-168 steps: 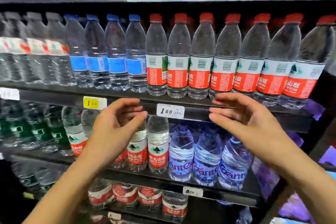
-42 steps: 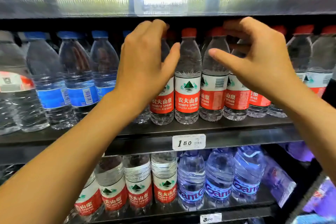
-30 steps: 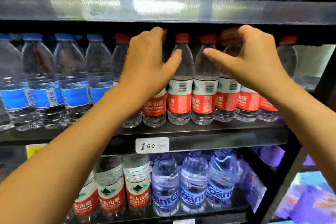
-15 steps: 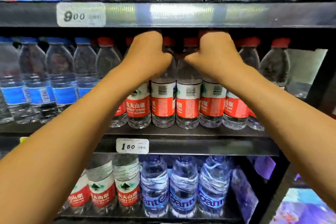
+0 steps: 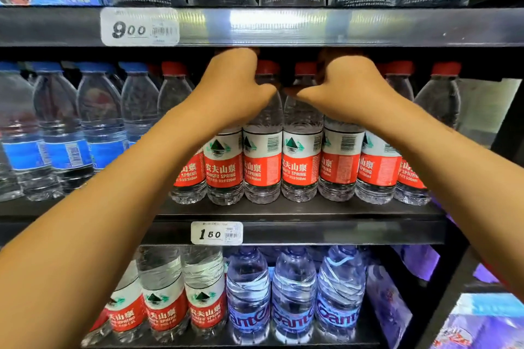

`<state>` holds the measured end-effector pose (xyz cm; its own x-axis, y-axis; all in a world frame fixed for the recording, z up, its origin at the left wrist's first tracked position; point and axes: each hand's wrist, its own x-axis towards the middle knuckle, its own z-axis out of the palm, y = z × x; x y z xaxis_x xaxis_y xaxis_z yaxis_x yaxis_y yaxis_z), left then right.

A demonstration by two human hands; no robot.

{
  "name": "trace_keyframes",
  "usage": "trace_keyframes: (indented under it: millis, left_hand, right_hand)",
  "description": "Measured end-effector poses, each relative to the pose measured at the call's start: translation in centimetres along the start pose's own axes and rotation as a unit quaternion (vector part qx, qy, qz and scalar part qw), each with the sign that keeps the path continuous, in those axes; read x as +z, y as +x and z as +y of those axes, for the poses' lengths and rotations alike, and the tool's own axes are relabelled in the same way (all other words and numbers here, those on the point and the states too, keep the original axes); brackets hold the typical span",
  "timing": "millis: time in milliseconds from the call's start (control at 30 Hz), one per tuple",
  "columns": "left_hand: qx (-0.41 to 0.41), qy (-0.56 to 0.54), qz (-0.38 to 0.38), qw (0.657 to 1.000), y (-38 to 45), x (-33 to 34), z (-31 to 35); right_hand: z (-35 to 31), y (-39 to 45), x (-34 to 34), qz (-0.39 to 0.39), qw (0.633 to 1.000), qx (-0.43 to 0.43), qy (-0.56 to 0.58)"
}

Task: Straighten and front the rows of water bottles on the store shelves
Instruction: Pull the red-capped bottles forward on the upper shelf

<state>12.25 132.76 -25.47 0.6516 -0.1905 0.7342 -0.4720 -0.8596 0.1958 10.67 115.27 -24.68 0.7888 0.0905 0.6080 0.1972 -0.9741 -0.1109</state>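
Hands: left hand (image 5: 232, 88) and right hand (image 5: 344, 91) are curled over the tops of red-label bottles (image 5: 262, 161); the grip itself is hidden.
Change: thumbs are drawn closer than half a second ago.
Bottles: kept upright, labels turned outward, on the middle shelf (image 5: 297, 211).
Surroundings: blue-label bottles (image 5: 65, 133) are lined up leftward; price tag (image 5: 217, 233) is fixed below.

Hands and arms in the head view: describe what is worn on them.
Nothing is worn. The left hand and right hand are bare, without gloves; no ring shows. Both forearms are bare to the frame edge: no sleeve, watch or band is in view.
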Motion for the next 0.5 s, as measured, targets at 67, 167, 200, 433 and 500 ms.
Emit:
trace_keyframes:
  millis: [67, 167, 200, 433, 500]
  left_hand:
    - [-0.001, -0.013, -0.005, 1.000, -0.1, -0.1, -0.2]
    - [0.001, -0.006, 0.008, 1.000, -0.1, 0.2, -0.4]
    - [0.004, -0.003, 0.011, 1.000, 0.0, 0.4, -0.4]
    - [0.012, 0.011, 0.042, 0.999, -0.2, 1.1, -0.6]
    - [0.011, 0.005, 0.035, 0.999, -0.3, 0.9, -0.4]
  right_hand:
    - [-0.2, 0.0, 0.1, 0.005, 1.000, 0.015, -0.012]
    - [-0.2, 0.0, -0.3, -0.007, 1.000, 0.025, 0.017]
    - [-0.2, -0.1, -0.6, -0.015, 0.999, 0.030, 0.040]
    - [-0.3, -0.5, -1.3, -0.059, 0.996, 0.042, 0.058]
    - [-0.5, -0.5, -1.2, -0.049, 0.997, 0.037, 0.041]
